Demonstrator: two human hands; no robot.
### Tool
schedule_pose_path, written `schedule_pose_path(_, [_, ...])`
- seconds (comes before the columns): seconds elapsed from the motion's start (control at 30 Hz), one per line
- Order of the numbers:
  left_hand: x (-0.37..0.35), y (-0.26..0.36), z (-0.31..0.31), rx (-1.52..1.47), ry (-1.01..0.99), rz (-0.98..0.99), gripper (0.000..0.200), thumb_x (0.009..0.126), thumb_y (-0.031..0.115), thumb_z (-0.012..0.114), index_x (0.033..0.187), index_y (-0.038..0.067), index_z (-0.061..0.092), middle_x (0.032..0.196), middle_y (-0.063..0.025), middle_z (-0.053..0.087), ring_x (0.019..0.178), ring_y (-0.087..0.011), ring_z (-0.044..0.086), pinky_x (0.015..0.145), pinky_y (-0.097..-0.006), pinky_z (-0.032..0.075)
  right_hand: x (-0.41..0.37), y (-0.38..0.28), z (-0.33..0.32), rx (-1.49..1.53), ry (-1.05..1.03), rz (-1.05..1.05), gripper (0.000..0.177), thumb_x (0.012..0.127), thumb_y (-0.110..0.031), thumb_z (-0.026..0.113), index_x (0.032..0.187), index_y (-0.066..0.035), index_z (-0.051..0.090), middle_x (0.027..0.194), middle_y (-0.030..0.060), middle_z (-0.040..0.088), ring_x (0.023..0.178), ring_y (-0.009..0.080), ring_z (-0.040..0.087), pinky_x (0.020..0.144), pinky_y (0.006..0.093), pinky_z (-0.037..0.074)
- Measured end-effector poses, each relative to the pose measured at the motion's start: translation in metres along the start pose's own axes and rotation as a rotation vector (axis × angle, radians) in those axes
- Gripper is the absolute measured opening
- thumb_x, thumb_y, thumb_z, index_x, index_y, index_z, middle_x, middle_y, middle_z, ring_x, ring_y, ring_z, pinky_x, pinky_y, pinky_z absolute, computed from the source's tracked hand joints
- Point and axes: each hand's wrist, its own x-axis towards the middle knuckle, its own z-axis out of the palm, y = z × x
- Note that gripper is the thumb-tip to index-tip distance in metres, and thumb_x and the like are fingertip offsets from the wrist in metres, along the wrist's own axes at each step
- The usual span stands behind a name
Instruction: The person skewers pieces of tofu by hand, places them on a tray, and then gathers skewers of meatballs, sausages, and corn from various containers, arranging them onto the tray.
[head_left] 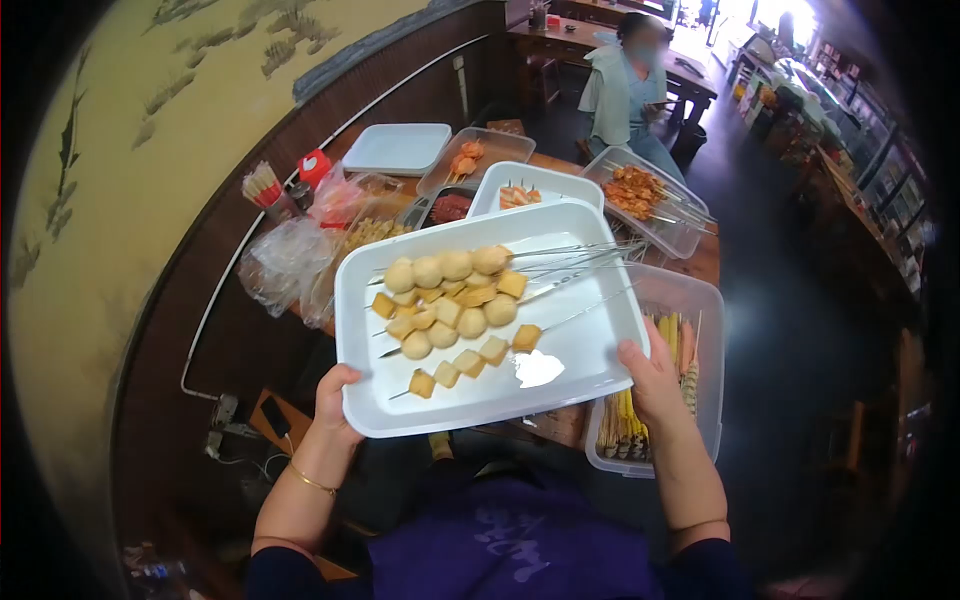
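Crumpled plastic bags [285,262] lie at far left. Nearer, the left hand [338,402] pinches the left rim of a white tray [470,415], thumb on top, fingers hidden. The tray, held tilted above a table [565,425], carries skewers [427,270] of pale balls and cubes. The right hand [650,375] grips its right rim, beside a clear bin [712,400] of more skewers.

Left hand [336,402] and right hand [654,378] grip a white tray [595,345] bearing loaded skewers [457,265].
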Motion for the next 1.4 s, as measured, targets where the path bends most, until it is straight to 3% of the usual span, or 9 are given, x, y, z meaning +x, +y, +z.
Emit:
schedule_pose_path(0.13, [0.053,0.018,0.024,0.053,-0.139,-0.088,0.069,0.072,0.015,0.054,0.135,-0.007,0.038,0.126,-0.0251,0.054,0.114,-0.0393,0.056,0.102,-0.0487,0.043,-0.009,-0.021,0.017,-0.137,0.252,-0.130,0.055,0.078,-0.002,0.050,0.133,0.005,0.044,0.123,0.0109,0.051,0.110,0.0178,0.052,0.096,0.0303,0.041])
schedule_pose_path(0.33, [0.164,0.048,0.034,0.136,-0.189,-0.290,0.062,0.075,0.013,0.054,0.132,-0.006,0.041,0.121,-0.0232,0.057,0.110,-0.0367,0.058,0.098,-0.0474,0.047,0.041,0.027,-0.022,0.014,0.553,0.021,0.047,0.074,-0.001,0.054,0.121,0.005,0.054,0.122,0.0081,0.044,0.110,0.0195,0.052,0.093,0.0297,0.043])
schedule_pose_path(0.53, [0.221,0.054,0.037,0.527,-0.163,-0.129,0.041,0.080,0.000,0.053,0.120,-0.003,0.052,0.108,-0.0131,0.063,0.093,-0.0213,0.064,0.083,-0.0334,0.053,0.060,0.065,-0.025,-0.024,0.616,0.050,0.048,0.077,-0.001,0.053,0.125,0.004,0.052,0.116,0.0108,0.057,0.102,0.0187,0.057,0.088,0.0289,0.046])
schedule_pose_path(0.8, [0.264,0.044,0.022,0.634,-0.171,-0.068,0.036,0.081,0.000,0.052,0.117,-0.003,0.055,0.103,-0.0112,0.064,0.089,-0.0188,0.064,0.078,-0.0307,0.053,0.084,0.050,0.011,-0.111,0.773,0.043,0.044,0.083,-0.001,0.057,0.126,0.003,0.051,0.112,0.0085,0.061,0.099,0.0156,0.058,0.085,0.0270,0.047])
schedule_pose_path(0.97, [0.267,0.048,0.019,0.603,-0.175,-0.093,0.033,0.083,0.001,0.055,0.116,-0.003,0.055,0.104,-0.0107,0.065,0.089,-0.0186,0.065,0.079,-0.0309,0.054,0.084,0.059,-0.018,-0.094,0.556,0.046,0.033,0.086,-0.010,0.061,0.116,0.002,0.058,0.104,0.0077,0.064,0.098,0.0162,0.059,0.088,0.0281,0.046])
schedule_pose_path(1.07, [0.263,0.050,0.017,0.600,-0.177,-0.091,0.041,0.085,0.003,0.058,0.125,-0.001,0.051,0.108,-0.0112,0.064,0.094,-0.0189,0.064,0.081,-0.0315,0.054,0.066,0.041,-0.026,-0.633,0.558,0.125,0.019,0.088,-0.014,0.060,0.100,0.001,0.065,0.089,0.0088,0.067,0.094,0.0162,0.060,0.089,0.0287,0.045])
schedule_pose_path(1.17, [0.256,0.049,0.019,0.578,-0.197,0.010,0.052,0.085,0.003,0.060,0.134,-0.002,0.043,0.118,-0.0140,0.060,0.102,-0.0191,0.061,0.089,-0.0317,0.050,0.058,0.053,-0.066,-0.941,0.700,-0.096,0.017,0.089,-0.014,0.058,0.083,-0.001,0.067,0.069,0.0081,0.064,0.083,0.0155,0.061,0.086,0.0345,0.046])
schedule_pose_path(1.23, [0.243,0.049,0.020,0.616,-0.146,0.117,0.060,0.085,0.002,0.062,0.139,-0.001,0.037,0.127,-0.0167,0.053,0.111,-0.0205,0.056,0.095,-0.0322,0.046,0.070,0.008,-0.013,-0.959,0.774,-0.207,0.014,0.088,-0.012,0.059,0.084,0.000,0.065,0.068,0.0076,0.063,0.079,0.0172,0.062,0.082,0.0369,0.047])
schedule_pose_path(1.4, [0.196,0.041,0.014,0.650,-0.043,0.407,0.071,0.084,0.000,0.061,0.146,0.002,0.025,0.145,-0.0205,0.033,0.127,-0.0263,0.042,0.104,-0.0363,0.039,0.152,-0.010,0.030,-1.517,0.366,-0.691,0.015,0.077,-0.010,0.064,0.090,-0.007,0.069,0.080,0.0102,0.066,0.079,0.0310,0.062,0.072,0.0429,0.046])
